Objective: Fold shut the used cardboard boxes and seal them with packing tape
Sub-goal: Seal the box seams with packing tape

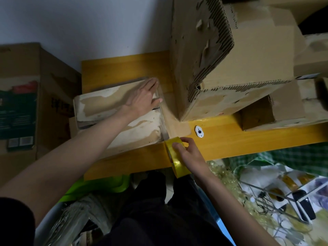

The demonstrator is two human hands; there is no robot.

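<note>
The box (120, 118) lies on the desk (230, 139) at about ten o'clock from the roll (174, 157), its two flaps folded down and meeting in a seam that runs roughly from nine to three. The left hand (143, 98) lies flat, fingers straight and spread, pressing the far flap near the box's right end. The right hand (188, 153) grips the roll, fingers curled over its rim, just off the box's near right corner. A strip of tape (171, 118) seems to run from the roll up toward twelve along that right end, though glare makes it hard to tell. The right hand is nearer the seam's end, so the pull likely goes leftward along the seam while the left keeps the flaps down.
</note>
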